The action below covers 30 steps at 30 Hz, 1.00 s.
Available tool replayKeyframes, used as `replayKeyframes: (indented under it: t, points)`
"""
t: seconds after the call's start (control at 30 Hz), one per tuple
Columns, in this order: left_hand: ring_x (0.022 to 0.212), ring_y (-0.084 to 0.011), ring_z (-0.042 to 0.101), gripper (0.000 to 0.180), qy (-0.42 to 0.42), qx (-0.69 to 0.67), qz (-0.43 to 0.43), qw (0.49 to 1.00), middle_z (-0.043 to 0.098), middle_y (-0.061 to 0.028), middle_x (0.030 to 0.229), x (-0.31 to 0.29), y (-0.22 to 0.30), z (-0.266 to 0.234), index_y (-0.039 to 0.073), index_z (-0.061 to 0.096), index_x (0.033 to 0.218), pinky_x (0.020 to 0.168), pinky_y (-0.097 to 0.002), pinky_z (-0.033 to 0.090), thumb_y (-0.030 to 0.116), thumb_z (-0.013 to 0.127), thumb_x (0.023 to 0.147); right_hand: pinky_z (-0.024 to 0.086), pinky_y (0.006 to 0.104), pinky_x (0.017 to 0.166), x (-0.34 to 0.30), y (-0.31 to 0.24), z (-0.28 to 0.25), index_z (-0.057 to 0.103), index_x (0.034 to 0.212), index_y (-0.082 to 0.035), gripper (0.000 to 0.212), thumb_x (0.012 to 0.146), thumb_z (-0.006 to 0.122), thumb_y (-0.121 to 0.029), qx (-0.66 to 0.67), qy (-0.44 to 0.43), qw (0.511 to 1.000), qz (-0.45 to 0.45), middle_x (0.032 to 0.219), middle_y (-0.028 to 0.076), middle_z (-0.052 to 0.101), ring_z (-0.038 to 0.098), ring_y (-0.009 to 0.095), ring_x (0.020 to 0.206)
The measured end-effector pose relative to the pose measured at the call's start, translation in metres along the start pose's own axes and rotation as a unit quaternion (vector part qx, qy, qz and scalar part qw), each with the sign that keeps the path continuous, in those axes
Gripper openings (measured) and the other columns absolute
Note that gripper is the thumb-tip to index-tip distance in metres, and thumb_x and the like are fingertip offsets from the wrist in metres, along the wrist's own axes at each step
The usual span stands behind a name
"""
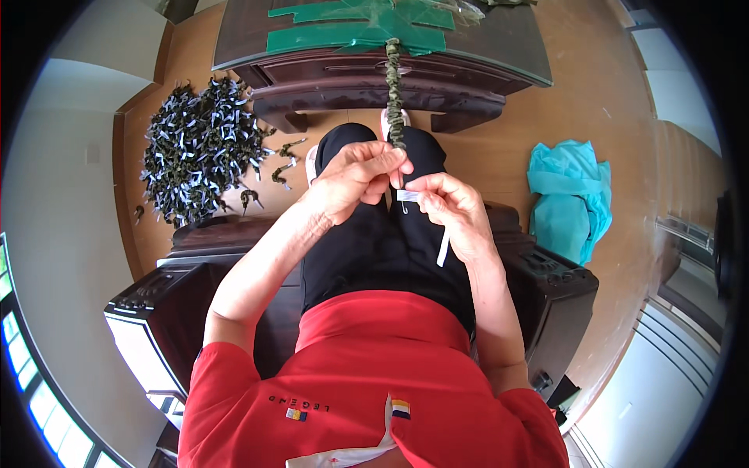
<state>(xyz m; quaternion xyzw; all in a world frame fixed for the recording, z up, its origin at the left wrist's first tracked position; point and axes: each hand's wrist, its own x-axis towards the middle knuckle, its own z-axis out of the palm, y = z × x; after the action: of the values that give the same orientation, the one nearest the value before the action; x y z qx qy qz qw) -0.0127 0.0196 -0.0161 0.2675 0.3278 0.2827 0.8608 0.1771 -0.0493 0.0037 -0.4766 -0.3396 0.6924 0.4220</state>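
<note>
A dark green scrunched fabric tube [394, 90] stretches from the table's near edge down to my left hand [351, 179]. The fingers of that hand are closed in a pinch round its lower end, above my lap. Just below and to the right, my right hand [460, 207] grips a flat white elastic band [407, 196] between thumb and fingers. The band's loose tail [443, 248] hangs beneath the palm. A thin metal wire piece, perhaps a pin or hook [405, 208], dangles by the band's left end; how it is joined cannot be made out.
Green tape [343, 39] covers part of the dark wooden table [312, 70] ahead. On the floor at left lies a large heap of green scrunched pieces with white ends [199, 148]. Turquoise cloth or bagging [573, 199] lies at right. Dark chair arms [558, 288] flank me.
</note>
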Motion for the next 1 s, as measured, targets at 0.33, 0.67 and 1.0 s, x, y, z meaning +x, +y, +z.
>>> replayKeyframes:
  t: [0.33,0.67,1.0]
  points:
    - [0.048,-0.0015,0.030,0.023,0.026,0.007,0.003,1.000,0.055,-0.0009,0.068,-0.004,-0.009,0.013,0.001,0.065,0.091,0.042,-0.0161,0.019,0.022,0.057,0.095,0.041,0.0163,0.068,-0.003,0.008,-0.006,0.066,0.094,0.000,0.010,0.088,0.062,-0.007,-0.017,-0.028,0.999,0.008,0.082,0.004,0.065,0.052,0.007,0.071]
    - [0.048,-0.0017,0.031,0.022,0.038,0.016,0.009,0.999,0.055,-0.0012,0.070,0.005,-0.011,0.027,0.002,0.065,0.091,0.042,-0.0157,0.019,0.022,0.056,0.096,0.040,0.0174,0.067,-0.004,0.011,-0.017,0.062,0.087,-0.001,0.015,0.089,0.062,-0.015,0.035,-0.030,0.999,0.007,0.082,0.003,0.062,0.050,0.007,0.071]
    - [0.047,-0.0037,0.036,0.023,0.153,0.182,-0.005,0.971,0.054,-0.0001,0.062,-0.011,-0.011,0.046,0.003,0.065,0.084,0.043,-0.0172,0.026,0.023,0.058,0.094,0.026,0.0151,0.053,-0.011,0.012,-0.014,0.058,0.089,-0.004,0.014,0.090,0.060,-0.017,-0.007,-0.080,0.997,-0.006,0.077,-0.001,0.052,0.036,0.003,0.062]
